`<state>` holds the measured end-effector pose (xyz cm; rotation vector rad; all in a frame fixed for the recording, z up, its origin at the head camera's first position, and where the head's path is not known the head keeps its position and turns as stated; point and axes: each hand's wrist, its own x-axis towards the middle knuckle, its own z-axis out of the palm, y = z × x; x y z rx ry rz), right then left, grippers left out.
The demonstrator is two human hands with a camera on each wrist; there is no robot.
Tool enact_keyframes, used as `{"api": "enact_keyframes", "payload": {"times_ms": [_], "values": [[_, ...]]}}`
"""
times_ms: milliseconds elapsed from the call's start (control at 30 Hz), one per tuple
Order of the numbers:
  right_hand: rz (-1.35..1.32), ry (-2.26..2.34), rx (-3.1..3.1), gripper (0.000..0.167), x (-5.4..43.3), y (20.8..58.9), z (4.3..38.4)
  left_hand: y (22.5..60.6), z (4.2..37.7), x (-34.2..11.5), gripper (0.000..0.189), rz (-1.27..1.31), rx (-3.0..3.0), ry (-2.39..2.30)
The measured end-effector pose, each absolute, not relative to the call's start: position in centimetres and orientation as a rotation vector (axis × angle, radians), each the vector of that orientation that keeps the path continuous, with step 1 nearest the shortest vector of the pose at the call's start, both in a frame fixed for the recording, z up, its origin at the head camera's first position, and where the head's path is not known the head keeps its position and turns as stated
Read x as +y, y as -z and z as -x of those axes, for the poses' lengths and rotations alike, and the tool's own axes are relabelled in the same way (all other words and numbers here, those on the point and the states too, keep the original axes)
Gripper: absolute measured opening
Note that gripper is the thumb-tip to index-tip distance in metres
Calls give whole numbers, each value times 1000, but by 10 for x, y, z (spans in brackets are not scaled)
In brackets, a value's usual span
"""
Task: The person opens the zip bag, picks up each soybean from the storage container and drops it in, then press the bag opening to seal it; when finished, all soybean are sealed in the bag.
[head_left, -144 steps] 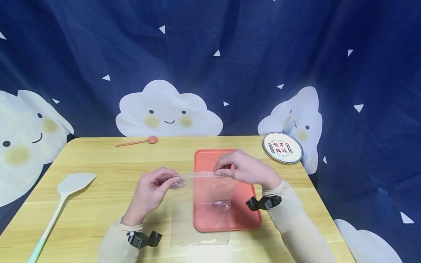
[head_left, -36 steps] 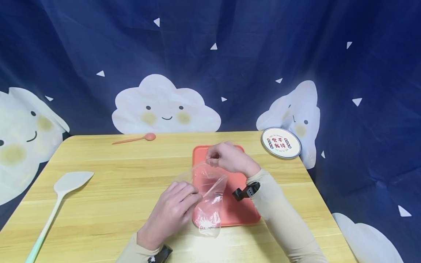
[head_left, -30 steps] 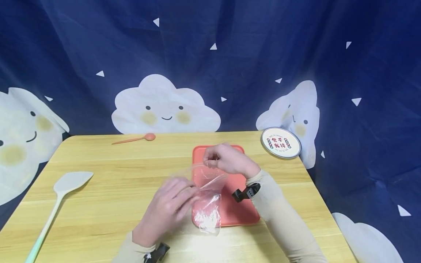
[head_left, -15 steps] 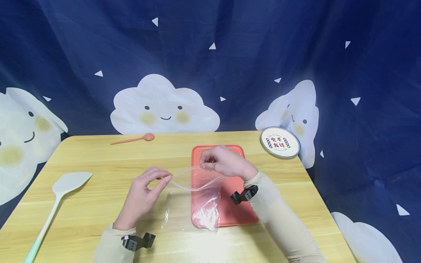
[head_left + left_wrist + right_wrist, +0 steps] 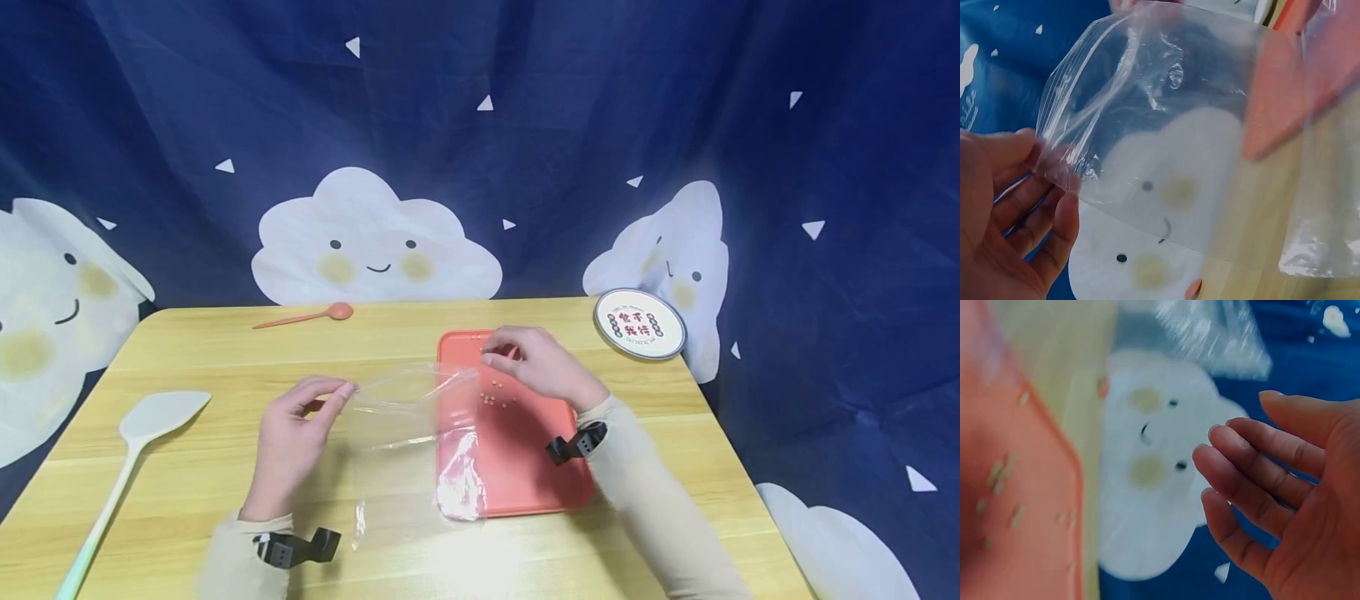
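Observation:
A clear plastic zip bag [image 5: 405,492] hangs over the left part of a red tray [image 5: 536,475] and the table beside it. My left hand [image 5: 292,433] pinches the bag's upper left corner between thumb and fingers; the left wrist view shows this left hand [image 5: 1016,219] at the ridged zip edge. Above the tray, apart from the bag, is my right hand [image 5: 543,367]. In the right wrist view the right hand [image 5: 1272,481] has relaxed fingers with nothing between them. Several small pale yellow pieces [image 5: 487,400] lie on the tray.
A white spatula [image 5: 161,417] with a green handle lies at the left of the wooden table [image 5: 247,367]. An orange spoon [image 5: 340,311] is near the back edge. At the back right sits a round plate [image 5: 640,325] with red writing. A blue curtain [image 5: 570,125] hangs behind.
My right hand has let go of the bag's right side and moved slightly right. My left hand has drawn the bag to the left, and the yellow pieces on the tray now show.

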<state>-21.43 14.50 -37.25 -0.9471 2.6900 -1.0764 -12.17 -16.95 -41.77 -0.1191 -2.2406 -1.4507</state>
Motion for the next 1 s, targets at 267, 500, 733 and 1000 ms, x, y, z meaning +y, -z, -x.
{"api": "enact_keyframes", "payload": {"times_ms": [267, 500, 733, 1000], "values": [[819, 1004, 2712, 11, 180, 408, 225, 420, 123, -197, 13, -120, -2113, 1429], [798, 890, 2695, 16, 187, 441, 235, 426, 119, -205, 12, -232, -2048, 1323], [848, 772, 2673, 15, 183, 462, 237, 435, 116, -204, 15, -324, -2034, 1277], [852, 639, 2715, 13, 177, 468, 238, 444, 116, -202, 12, -294, -2048, 1265]]}}
